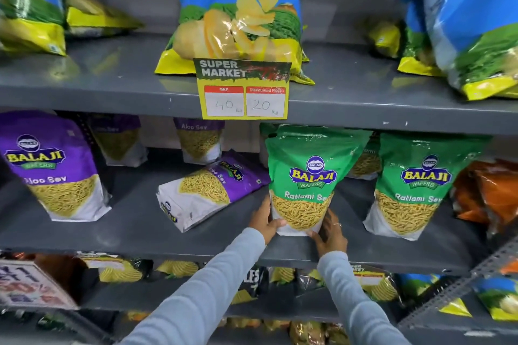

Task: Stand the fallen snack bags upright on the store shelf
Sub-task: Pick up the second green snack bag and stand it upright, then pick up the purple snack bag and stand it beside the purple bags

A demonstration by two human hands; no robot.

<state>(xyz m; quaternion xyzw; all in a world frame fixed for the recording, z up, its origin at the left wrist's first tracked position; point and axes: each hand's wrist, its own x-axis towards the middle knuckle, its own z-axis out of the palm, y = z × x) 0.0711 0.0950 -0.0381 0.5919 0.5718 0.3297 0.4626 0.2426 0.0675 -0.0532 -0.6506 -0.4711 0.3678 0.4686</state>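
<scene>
A green Ratlami Sev bag [307, 173] stands upright at the middle of the grey middle shelf [140, 230]. My left hand [265, 220] grips its lower left edge and my right hand [330, 234] holds its lower right corner. Just to its left a purple Aloo Sev bag [210, 190] lies fallen on its back, its top pointing to the rear right. Another purple Aloo Sev bag [56, 168] stands at the far left, and a second green Ratlami Sev bag [414, 185] stands on the right.
More purple bags [199, 143] stand at the back of the middle shelf. Orange bags [487, 190] sit at the far right. Blue chip bags [241, 8] fill the upper shelf behind a price tag [244, 89]. Dark snack packs crowd the lower shelf [252, 286].
</scene>
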